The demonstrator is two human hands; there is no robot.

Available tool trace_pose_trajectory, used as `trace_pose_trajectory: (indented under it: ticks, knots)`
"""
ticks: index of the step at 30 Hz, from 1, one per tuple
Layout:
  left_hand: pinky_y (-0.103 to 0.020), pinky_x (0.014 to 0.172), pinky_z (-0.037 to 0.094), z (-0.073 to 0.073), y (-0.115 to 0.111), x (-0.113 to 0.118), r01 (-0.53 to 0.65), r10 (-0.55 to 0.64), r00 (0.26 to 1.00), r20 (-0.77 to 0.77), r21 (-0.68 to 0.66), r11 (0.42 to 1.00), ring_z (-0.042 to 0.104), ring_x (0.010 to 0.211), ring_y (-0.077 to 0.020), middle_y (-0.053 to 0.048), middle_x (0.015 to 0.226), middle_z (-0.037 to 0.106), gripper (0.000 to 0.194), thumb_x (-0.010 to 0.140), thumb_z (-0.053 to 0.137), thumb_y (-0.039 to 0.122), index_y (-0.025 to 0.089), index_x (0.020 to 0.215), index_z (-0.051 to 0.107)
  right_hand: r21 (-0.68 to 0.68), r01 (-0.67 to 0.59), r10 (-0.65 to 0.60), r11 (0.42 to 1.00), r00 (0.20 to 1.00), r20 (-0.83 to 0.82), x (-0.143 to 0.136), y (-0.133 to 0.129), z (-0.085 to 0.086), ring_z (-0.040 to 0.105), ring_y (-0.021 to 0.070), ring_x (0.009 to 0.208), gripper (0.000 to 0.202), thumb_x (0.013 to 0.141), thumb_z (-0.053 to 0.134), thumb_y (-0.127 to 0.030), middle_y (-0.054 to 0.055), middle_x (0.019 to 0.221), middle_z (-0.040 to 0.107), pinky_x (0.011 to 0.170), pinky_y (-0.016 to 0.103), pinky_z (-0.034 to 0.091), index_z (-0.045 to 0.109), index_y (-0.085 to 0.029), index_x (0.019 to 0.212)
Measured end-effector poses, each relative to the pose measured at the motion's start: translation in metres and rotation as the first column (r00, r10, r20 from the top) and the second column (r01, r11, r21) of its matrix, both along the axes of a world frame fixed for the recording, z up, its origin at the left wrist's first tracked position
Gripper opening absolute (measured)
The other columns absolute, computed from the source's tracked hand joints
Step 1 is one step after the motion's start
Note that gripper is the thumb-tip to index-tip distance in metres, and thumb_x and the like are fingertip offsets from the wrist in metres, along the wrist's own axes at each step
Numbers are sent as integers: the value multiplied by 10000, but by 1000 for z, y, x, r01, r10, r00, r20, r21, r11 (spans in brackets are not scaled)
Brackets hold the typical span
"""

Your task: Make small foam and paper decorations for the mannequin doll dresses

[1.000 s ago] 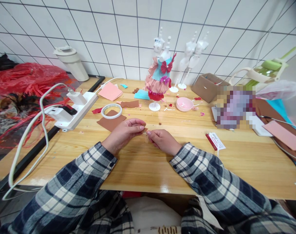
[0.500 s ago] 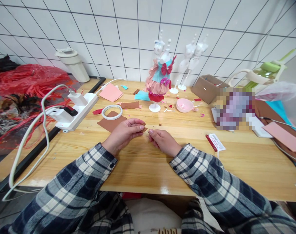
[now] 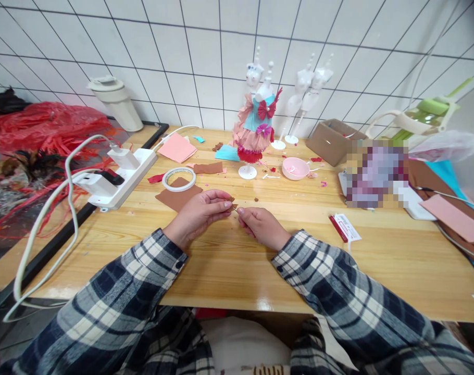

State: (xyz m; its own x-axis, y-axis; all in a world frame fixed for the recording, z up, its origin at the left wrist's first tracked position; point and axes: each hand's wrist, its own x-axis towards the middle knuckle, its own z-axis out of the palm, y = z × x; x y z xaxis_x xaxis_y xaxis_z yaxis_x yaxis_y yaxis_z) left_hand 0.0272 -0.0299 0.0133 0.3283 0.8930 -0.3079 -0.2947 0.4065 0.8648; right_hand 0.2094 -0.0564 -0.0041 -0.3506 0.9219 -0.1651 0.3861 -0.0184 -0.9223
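Note:
My left hand (image 3: 203, 211) is closed in a pinch on a small piece of brown paper (image 3: 232, 199), mostly hidden by the fingers. Opposite it, my right hand (image 3: 262, 225) pinches a thin needle-like tool (image 3: 235, 210) whose tip meets the paper's edge. Both hands hover just over the wooden table (image 3: 229, 276). A larger brown paper sheet (image 3: 172, 197) lies by my left hand, with a roll of white tape (image 3: 179, 186) partly on it. Beyond the hands stands a small dress form (image 3: 256, 122) in pink, blue and red paper.
At left are a power strip (image 3: 123, 182) with cables and a cream cup (image 3: 117, 104). Bare white dress forms (image 3: 299, 99), a pink bowl (image 3: 295, 169) and a brown box (image 3: 334, 140) stand at the back. A small labelled card (image 3: 345, 228) lies at right.
Very little differs. The thin tool's tip and the brown paper have shifted slightly between my fingers, while both hands stay in place.

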Motion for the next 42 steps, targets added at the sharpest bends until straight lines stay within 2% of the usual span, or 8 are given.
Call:
trace_pose_trajectory:
  ticks: [10, 26, 31, 42]
  knots:
    - [-208, 718, 529, 5, -2, 2, -31, 31, 999, -17, -11, 999, 636, 707, -85, -3, 759, 662, 207, 668, 773, 129, 136, 831, 646, -1, 27, -27, 1000, 1000, 6, 0, 0, -1, 401, 89, 440, 502, 915, 317, -591, -56, 482, 426, 487, 222, 333, 513, -186, 694]
    - [-223, 729, 519, 3, -1, 1, -7, 6, 1000, -25, -16, 1000, 642, 715, -95, -11, 762, 665, 210, 662, 773, 124, 127, 831, 650, 30, -9, 8, 1000, 1000, 16, 0, 2, -3, 374, 78, 439, 503, 911, 357, -563, -52, 472, 420, 487, 223, 299, 436, -183, 590]
    - [-215, 717, 510, 4, -2, 0, -24, 24, 1000, -19, -8, 1000, 635, 722, -95, -6, 753, 658, 203, 667, 763, 118, 131, 840, 656, -25, 0, 0, 1000, 1000, 15, 1, 1, -1, 412, 80, 424, 503, 926, 328, -557, -52, 461, 445, 489, 218, 326, 527, -173, 667]
    - [-215, 700, 470, 4, -2, 0, -16, 16, 999, -42, 16, 1000, 607, 695, -84, 4, 767, 656, 200, 638, 783, 147, 138, 808, 677, 3, -6, 6, 1000, 1000, 21, 2, 2, -2, 417, 66, 401, 511, 935, 328, -544, -49, 455, 485, 491, 203, 340, 591, -164, 719]
